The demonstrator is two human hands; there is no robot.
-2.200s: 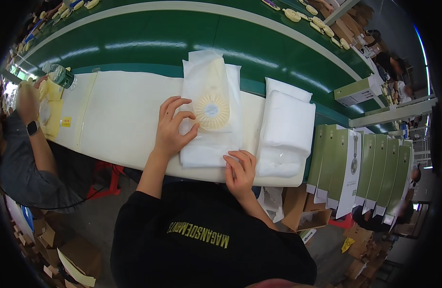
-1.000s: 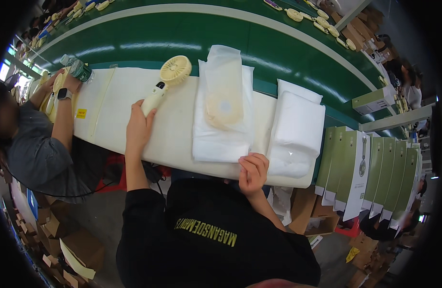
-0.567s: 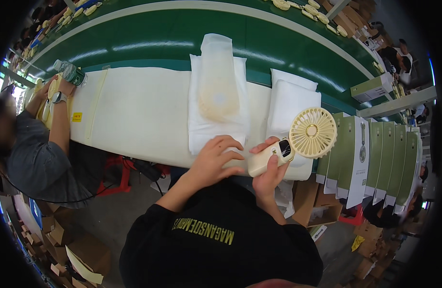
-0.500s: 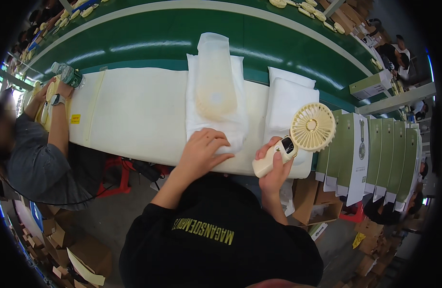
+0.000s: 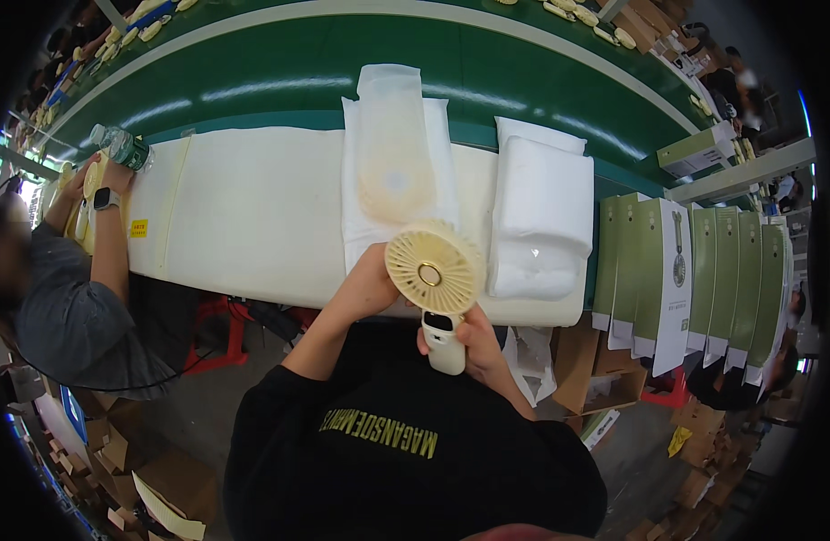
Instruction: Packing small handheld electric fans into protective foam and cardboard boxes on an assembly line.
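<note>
A cream handheld fan (image 5: pixel 447 353) is gripped by its handle in my right hand (image 5: pixel 480 338), its round slatted head tilted up over the near table edge. My left hand (image 5: pixel 370 287) is beside the fan head, which hides its fingers. Beyond the hands, a translucent bag (image 5: pixel 390 108) with a pale rounded shape showing through lies on top of flat white pouches (image 5: pixel 351 162). To the right of these rests a stack of white padded pouches (image 5: pixel 546 194).
Green-and-white printed boxes (image 5: pixel 645 261) stand in a row at the right. A green conveyor belt (image 5: pixel 298 63) runs behind the white table (image 5: pixel 253 207). At the left, a co-worker's arm (image 5: pixel 110 239) is near a plastic bottle (image 5: pixel 122 144). An open cardboard carton (image 5: pixel 577 374) sits below.
My right hand has brought the fan leftward and nearer to me, off the right pouch stack. My left hand has drawn back slightly from the pouches, and its fingers are now behind the fan head.
</note>
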